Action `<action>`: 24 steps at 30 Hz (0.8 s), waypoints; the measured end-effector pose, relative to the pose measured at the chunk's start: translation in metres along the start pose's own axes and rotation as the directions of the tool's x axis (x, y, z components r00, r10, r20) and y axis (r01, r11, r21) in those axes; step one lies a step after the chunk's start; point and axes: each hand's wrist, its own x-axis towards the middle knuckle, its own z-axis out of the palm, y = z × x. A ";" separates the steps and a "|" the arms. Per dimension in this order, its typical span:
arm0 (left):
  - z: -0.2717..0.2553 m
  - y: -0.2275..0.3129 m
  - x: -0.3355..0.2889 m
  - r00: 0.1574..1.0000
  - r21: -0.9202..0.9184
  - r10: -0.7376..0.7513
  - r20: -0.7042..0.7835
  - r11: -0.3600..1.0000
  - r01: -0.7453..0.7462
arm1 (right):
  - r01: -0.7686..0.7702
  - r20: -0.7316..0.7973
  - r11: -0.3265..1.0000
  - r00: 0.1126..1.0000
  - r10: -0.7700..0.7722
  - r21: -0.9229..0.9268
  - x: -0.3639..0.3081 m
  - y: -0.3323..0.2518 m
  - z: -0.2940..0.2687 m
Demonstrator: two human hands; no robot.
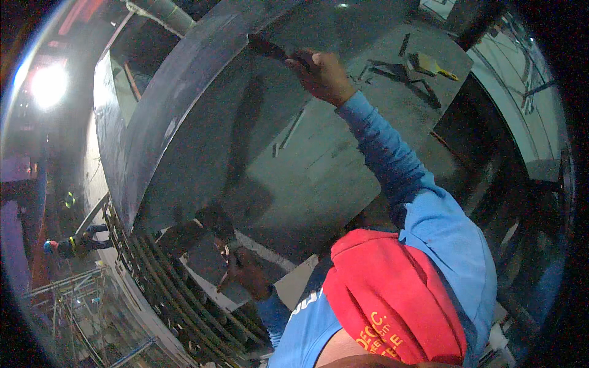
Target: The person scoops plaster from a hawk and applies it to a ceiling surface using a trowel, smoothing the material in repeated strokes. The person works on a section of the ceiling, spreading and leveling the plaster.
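Observation:
My right hand (324, 78), at the end of a stretched blue sleeve, is closed around a dark elongated tool (267, 47). The tool's tip meets or overlaps the edge of a large curved grey panel (184, 98); its exact kind is too dim to tell. Lower down, near the panel's bottom end, my left hand (248, 274) is closed beside a dark object (215, 224). Shadow hides what its fingers hold. Between the hands lies a broad flat grey surface (319, 178) with a thin strip (292, 130) on it.
On the surface's far right lie a brush (423, 64) with a yellow-marked handle and dark metal tools (399, 75). Curved ribbed bars (178, 294) run below left. Beyond them are scaffolding (73, 300) and another person (73, 245) far below. A bright lamp (49, 86) glares at left.

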 end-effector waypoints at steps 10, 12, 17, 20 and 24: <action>0.012 0.008 -0.014 0.994 -0.023 -0.104 -0.039 0.994 0.104 | -0.046 -0.020 0.998 0.999 0.047 0.031 0.018 0.045 -0.030; 0.013 0.013 -0.021 0.997 0.013 -0.053 -0.050 0.998 0.054 | -0.001 -0.064 1.000 0.998 0.003 0.021 0.021 0.054 -0.041; 0.012 0.021 -0.029 1.000 0.001 0.028 -0.015 1.000 -0.028 | -0.050 -0.119 0.998 0.991 0.054 0.034 0.027 0.078 -0.060; 0.019 0.020 -0.020 0.947 0.127 0.320 -0.030 0.941 -0.314 | -0.043 -0.112 0.999 0.993 0.045 0.019 0.034 0.092 -0.066; 0.034 0.016 -0.011 0.920 0.145 0.381 -0.091 0.919 -0.367 | -0.168 -0.059 0.986 0.984 0.169 0.025 0.045 0.111 -0.076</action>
